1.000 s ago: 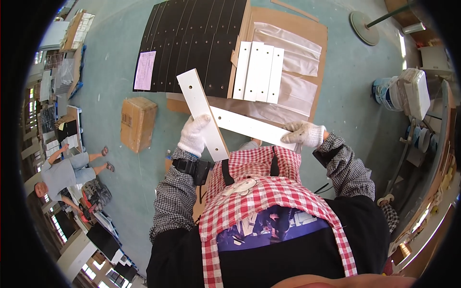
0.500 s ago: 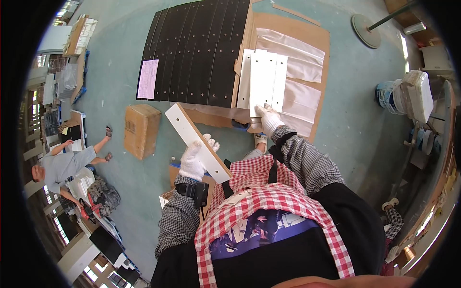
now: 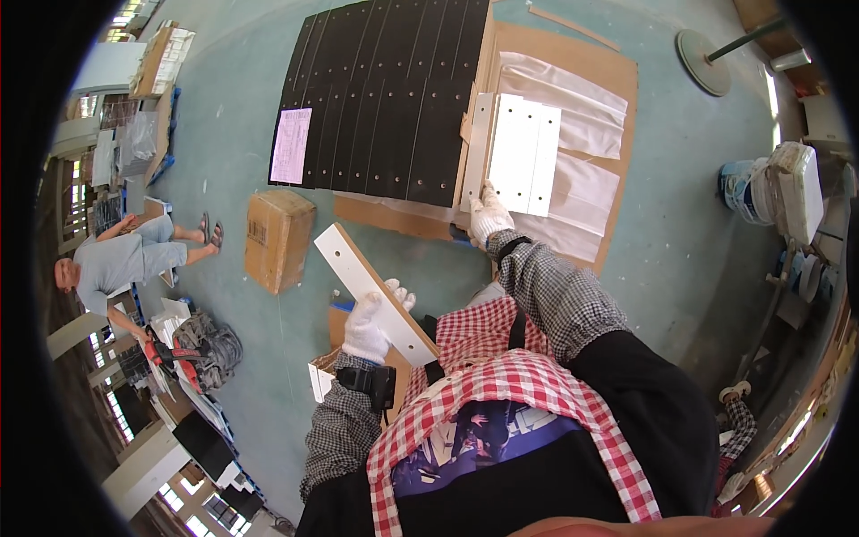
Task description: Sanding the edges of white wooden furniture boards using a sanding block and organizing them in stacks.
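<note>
My left hand (image 3: 369, 329), in a white glove, is closed around a long white board (image 3: 376, 291) with brown edges and a screw hole toward each end. The board is tilted, its upper end pointing away to the left. My gloved right hand (image 3: 489, 217) is at the near end of a white board (image 3: 480, 148) beside the black stack, its fingers bent over that end; their undersides are hidden. Several more white boards (image 3: 525, 157) lie side by side just right of it. The large stack of black drilled strips (image 3: 385, 98) bears a pink paper label (image 3: 291, 146).
Cardboard (image 3: 622, 116) and white wrapping sheets (image 3: 573, 107) lie under the boards. A taped carton (image 3: 277, 242) stands on the floor at left. Another person (image 3: 121, 264) is farther left, holding a red tool (image 3: 165, 353). Buckets (image 3: 752, 188) and a round-based stand (image 3: 704, 63) are at right.
My right hand has moved left from the middle white boards to the near end of the one beside the black stack. My left hand still holds its board. The other person has shifted.
</note>
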Motion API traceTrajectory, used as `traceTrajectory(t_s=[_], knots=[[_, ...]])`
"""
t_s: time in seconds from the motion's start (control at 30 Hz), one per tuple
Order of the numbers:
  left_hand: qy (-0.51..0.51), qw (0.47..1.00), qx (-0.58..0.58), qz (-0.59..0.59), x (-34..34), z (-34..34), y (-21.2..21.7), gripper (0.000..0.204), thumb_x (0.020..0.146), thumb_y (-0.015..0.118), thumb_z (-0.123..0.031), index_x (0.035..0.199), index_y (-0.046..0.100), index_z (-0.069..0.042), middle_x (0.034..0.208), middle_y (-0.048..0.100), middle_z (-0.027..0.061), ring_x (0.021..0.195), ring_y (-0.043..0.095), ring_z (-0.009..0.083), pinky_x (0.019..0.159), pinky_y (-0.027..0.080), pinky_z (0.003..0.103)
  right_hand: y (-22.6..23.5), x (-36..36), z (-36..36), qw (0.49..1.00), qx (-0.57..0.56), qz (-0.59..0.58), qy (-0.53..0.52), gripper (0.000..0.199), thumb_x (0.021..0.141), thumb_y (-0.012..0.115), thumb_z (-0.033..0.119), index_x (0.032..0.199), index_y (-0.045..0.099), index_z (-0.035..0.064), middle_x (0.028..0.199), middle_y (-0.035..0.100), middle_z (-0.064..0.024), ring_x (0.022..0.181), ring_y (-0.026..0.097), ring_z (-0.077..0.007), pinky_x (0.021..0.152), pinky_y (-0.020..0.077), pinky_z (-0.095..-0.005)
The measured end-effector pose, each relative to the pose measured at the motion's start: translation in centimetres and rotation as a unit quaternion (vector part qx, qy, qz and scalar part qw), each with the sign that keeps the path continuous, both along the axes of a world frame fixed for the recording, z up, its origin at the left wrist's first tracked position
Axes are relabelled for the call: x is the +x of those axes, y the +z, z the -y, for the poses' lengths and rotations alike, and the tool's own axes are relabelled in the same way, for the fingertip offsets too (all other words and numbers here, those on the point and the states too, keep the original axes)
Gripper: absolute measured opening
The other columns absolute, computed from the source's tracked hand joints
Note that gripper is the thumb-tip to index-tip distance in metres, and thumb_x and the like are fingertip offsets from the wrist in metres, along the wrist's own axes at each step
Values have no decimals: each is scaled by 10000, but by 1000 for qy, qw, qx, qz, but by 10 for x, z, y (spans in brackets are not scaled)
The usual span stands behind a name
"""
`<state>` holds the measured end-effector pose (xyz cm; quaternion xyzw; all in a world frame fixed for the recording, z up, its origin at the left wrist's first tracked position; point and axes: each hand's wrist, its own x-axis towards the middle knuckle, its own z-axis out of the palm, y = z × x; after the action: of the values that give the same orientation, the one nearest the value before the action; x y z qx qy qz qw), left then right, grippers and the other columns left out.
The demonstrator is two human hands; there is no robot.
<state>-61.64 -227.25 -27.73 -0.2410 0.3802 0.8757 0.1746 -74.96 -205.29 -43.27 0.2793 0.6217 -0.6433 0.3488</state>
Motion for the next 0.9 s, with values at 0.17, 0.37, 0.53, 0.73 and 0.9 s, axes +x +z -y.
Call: traceTrajectory(t_s=[0.17, 0.37, 0.53, 0.73, 0.9], knots=[[9, 999, -30, 20, 3, -4, 7, 373, 850, 694, -219, 1114, 527, -16, 1085, 573, 122, 1015, 549, 266, 1019, 400, 488, -37, -3, 7, 988, 108, -100, 49, 640, 981, 413, 354, 1538, 139, 195, 1400, 493, -174, 1223, 537, -339, 1061, 401, -384], [11, 1000, -13, 2, 14, 1, 6, 372, 854, 689, -219, 1118, 526, -14, 1089, 565, 113, 1023, 539, 261, 1036, 388, 486, -69, -3, 25, 948, 219, -163, 160, 627, 970, 434, 344, 1528, 194, 187, 1376, 507, -192, 1219, 540, -333, 1061, 400, -382], [6, 1000, -27, 4, 9, -4, 11, 375, 849, 694, -216, 1119, 531, -15, 1068, 563, 98, 1011, 532, 247, 1030, 387, 481, -14, -5, 2, 971, 141, -128, 146, 565, 977, 395, 215, 1473, 260, -17, 1520, 321, -180, 1352, 404, -292, 1126, 324, -342], [-4, 1000, -12, 1, 3, -8, 13, 388, 843, 700, -217, 1121, 535, -3, 1084, 565, 88, 1031, 534, 250, 1047, 381, 476, 16, 6, -22, 912, 220, -282, 202, 589, 955, 449, 269, 1490, 290, 82, 1432, 451, -196, 1265, 503, -330, 1090, 374, -351], [10, 1000, -8, 10, 7, -4, 14, 412, 842, 707, -220, 1139, 536, 9, 1083, 566, 86, 1045, 535, 248, 1064, 373, 466, 5, -18, -30, 959, 195, -156, 135, 622, 946, 486, 336, 1501, 284, 144, 1371, 503, -227, 1214, 547, -345, 1060, 404, -380]])
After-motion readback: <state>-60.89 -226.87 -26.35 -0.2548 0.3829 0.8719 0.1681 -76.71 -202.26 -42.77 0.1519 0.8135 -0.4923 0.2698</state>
